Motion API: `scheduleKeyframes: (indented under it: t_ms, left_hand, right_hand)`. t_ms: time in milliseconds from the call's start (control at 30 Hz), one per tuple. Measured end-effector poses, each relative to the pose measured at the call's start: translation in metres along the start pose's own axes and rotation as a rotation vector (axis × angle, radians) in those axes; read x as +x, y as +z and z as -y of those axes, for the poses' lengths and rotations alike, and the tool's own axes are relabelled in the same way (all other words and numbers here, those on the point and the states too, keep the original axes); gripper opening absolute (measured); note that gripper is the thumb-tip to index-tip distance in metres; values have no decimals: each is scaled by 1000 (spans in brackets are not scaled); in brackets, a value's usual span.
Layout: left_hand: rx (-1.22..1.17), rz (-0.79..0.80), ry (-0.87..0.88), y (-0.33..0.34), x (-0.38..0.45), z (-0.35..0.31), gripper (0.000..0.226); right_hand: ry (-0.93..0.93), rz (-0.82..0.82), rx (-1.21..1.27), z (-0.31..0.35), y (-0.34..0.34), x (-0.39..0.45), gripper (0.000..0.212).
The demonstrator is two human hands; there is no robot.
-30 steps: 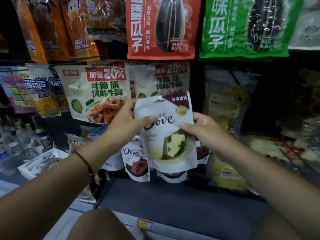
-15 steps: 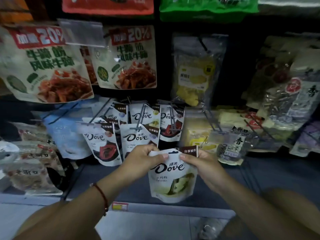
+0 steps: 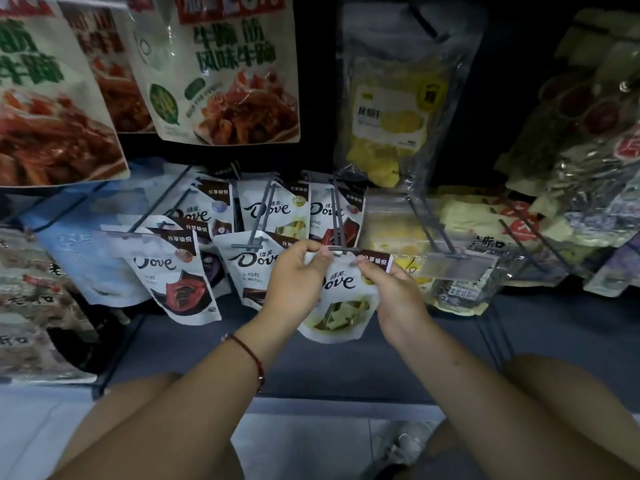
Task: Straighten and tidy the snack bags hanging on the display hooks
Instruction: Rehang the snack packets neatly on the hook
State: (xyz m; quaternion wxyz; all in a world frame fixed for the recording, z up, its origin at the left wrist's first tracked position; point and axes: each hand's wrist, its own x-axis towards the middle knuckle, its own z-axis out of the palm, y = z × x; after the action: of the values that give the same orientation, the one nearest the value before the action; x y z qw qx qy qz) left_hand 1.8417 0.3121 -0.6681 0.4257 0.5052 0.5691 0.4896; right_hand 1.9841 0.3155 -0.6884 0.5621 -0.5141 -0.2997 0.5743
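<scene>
I hold a white Dove bag with green-yellow chocolate pictured on it (image 3: 341, 306) by its top edge. My left hand (image 3: 294, 275) pinches the top left corner. My right hand (image 3: 388, 282) pinches the top right by the brown label. The bag's top sits at the tip of a grey display hook (image 3: 337, 220). More Dove bags (image 3: 183, 271) hang on neighbouring hooks to the left and behind. Whether the bag's hole is on the hook I cannot tell.
Large beef-tendon snack bags (image 3: 225, 81) hang above. A clear bag of yellow dried fruit (image 3: 398, 109) hangs upper right, with a clear price tag holder (image 3: 453, 268) below it. Mixed packets fill the right side (image 3: 588, 168). A dark shelf base (image 3: 346, 365) lies below.
The view dropped from the upper rows to the low Dove hooks. Both hands carried the Dove bag down and then up to the tip of the hook.
</scene>
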Motion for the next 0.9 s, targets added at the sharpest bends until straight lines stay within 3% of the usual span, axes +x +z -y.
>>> scheduleKeyframes:
  t_ms: [167, 267, 367, 667, 900]
  left_hand:
    - [-7, -77, 11, 5, 17, 8, 15]
    - [24, -117, 19, 7, 26, 13, 16]
    - [63, -145, 49, 11, 35, 17, 16]
    - [120, -151, 127, 10, 41, 26, 12]
    - [312, -162, 191, -8, 31, 33, 7]
  right_hand:
    - [-8, -38, -57, -5, 12, 16, 36]
    - [-28, -65, -100, -7, 15, 25, 18]
    - [-58, -110, -128, -7, 18, 32, 12]
    - [-157, -175, -233, -10, 26, 38, 14]
    - [-162, -189, -329, -16, 18, 32, 15]
